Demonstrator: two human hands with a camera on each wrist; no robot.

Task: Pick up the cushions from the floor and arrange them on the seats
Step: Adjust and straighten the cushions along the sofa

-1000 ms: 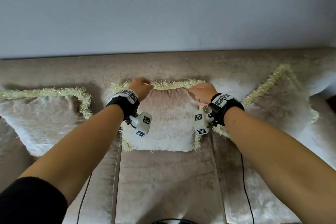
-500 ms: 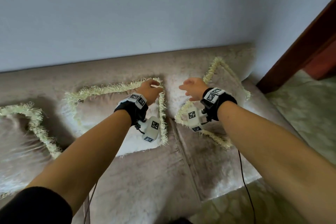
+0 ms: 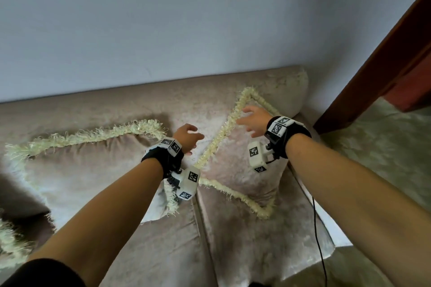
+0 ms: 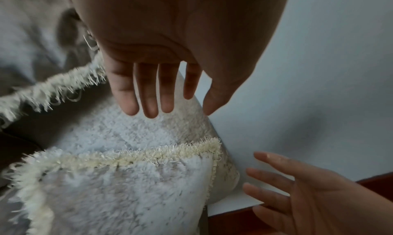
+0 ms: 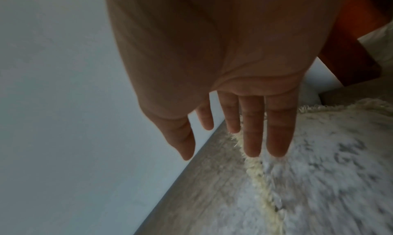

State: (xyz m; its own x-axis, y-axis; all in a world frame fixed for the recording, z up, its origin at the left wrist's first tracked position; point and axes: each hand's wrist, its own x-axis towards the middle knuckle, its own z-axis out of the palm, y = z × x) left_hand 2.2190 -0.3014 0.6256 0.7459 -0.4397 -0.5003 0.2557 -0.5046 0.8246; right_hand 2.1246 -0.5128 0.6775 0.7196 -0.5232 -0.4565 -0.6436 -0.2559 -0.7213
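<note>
Two beige plush cushions with pale fringe lean on the sofa (image 3: pixel 161 251) backrest: a middle cushion (image 3: pixel 88 170) and a right cushion (image 3: pixel 235 170) standing on one corner like a diamond. A third cushion's fringe (image 3: pixel 9 240) shows at the lower left. My left hand (image 3: pixel 193 142) hovers open between the two cushions and holds nothing. My right hand (image 3: pixel 250 122) is open with spread fingers over the right cushion's upper corner. In the left wrist view my left hand (image 4: pixel 157 95) has straight fingers above the right cushion (image 4: pixel 117 196). In the right wrist view my right hand (image 5: pixel 234 129) hangs over that cushion's fringe (image 5: pixel 255 171).
A pale wall (image 3: pixel 163 18) rises behind the sofa. A dark wooden door frame (image 3: pixel 384 65) stands at the right beside the sofa's end. Greenish carpet (image 3: pixel 384 158) covers the floor there. A black cable (image 3: pixel 317 228) hangs from my right wrist.
Both hands have let go of the middle cushion's top edge and moved right towards the right cushion, with fingers opened. The head view has swung to the right end of the sofa.
</note>
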